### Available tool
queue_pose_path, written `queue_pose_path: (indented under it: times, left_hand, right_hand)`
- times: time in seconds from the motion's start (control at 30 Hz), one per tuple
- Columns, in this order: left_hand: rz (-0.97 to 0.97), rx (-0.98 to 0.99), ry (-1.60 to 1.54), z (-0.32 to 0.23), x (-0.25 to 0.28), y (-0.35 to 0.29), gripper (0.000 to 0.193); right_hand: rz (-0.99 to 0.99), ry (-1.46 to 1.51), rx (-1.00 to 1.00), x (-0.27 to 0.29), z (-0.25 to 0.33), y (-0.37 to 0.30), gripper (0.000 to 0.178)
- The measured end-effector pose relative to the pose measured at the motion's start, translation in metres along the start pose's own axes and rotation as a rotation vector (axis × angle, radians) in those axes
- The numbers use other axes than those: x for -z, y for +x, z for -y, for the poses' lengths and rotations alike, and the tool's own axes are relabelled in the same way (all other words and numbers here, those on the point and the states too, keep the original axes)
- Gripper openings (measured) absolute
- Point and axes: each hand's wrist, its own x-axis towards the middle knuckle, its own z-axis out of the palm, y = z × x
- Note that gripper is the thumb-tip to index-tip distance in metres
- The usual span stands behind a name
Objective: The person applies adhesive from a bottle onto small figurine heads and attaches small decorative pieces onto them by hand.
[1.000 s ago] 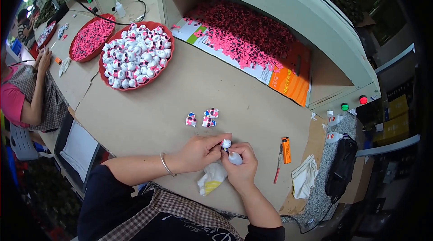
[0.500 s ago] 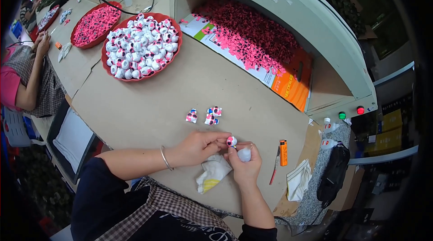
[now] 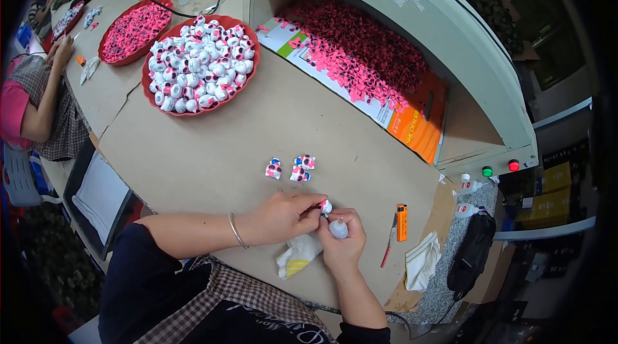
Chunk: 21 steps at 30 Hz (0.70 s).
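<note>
You have a small, rounded white-and-pink figure (image 3: 326,206) pinched in your left hand (image 3: 281,216), just beside the translucent whitish bottle (image 3: 338,230) held in your right hand (image 3: 347,245).

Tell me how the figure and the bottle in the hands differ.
Colour: the figure is white with pink patches, while the bottle is plain, pale and translucent.
Size: the bottle looks larger than the figure.
Hold: the left hand pinches the figure; the right hand grips the bottle.
Both look rounded.
</note>
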Motion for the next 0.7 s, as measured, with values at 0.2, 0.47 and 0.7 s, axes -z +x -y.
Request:
queue_pose_path:
  times: [0.2, 0.47, 0.7]
  left_hand:
    - [0.003, 0.059, -0.07, 0.0, -0.003, 0.003, 0.027]
    - [0.041, 0.23, -0.471, 0.015, -0.004, 0.004, 0.024]
    - [0.106, 0.228, -0.399, -0.001, 0.002, 0.006, 0.023]
  right_hand:
    - [-0.082, -0.047, 0.008, -0.002, -0.001, 0.0, 0.021]
    - [-0.034, 0.204, -0.14, -0.002, 0.006, -0.001, 0.015]
    - [-0.066, 0.072, 0.036, -0.002, -0.004, 0.002, 0.017]
